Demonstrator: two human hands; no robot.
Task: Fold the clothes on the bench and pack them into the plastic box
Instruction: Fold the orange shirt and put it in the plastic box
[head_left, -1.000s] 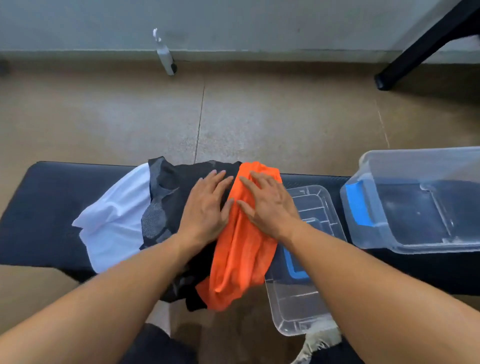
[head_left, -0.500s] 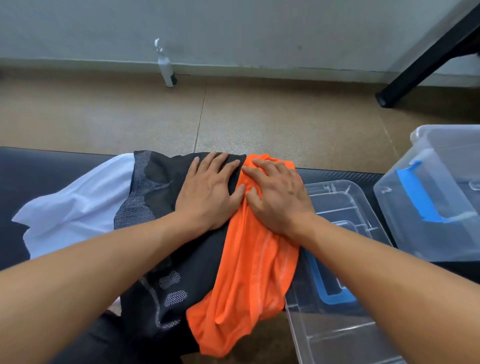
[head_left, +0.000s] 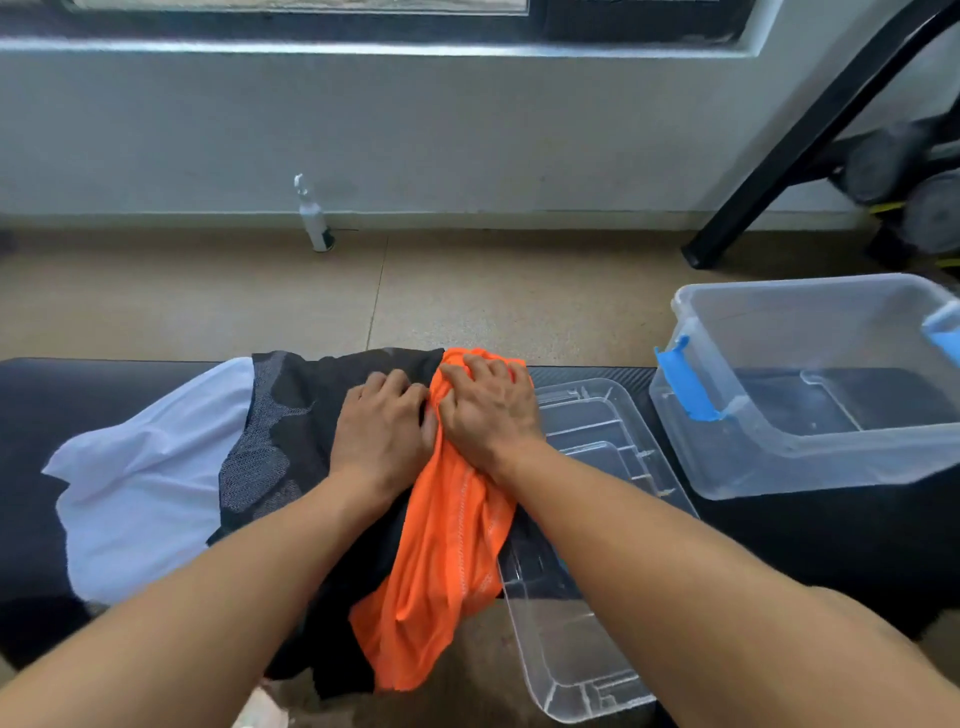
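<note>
Both hands are bunched up at the far edge of the black padded counter (head_left: 104, 395). The right hand (head_left: 488, 410) has its fingers curled into the top of the orange garment (head_left: 447, 540), gripping a wad of the fabric. The left hand (head_left: 384, 431) sits right beside it, touching it, fingers curled down onto the black garment (head_left: 311, 415); can't tell if it's actually pinching cloth or just pressing.

The orange piece lies on top of the black one and hangs off the near edge of the counter. A white garment (head_left: 140, 483) pokes out from under the black one on the left, with bare counter beyond it.

Just right of the orange piece is the clear lid (head_left: 613, 519), sticking out past the near edge. Further right sits the clear plastic box (head_left: 805, 457) with blue latches, upright and apart from the lid. A white spray bottle (head_left: 314, 223) stands on the floor by the wall, well away.
</note>
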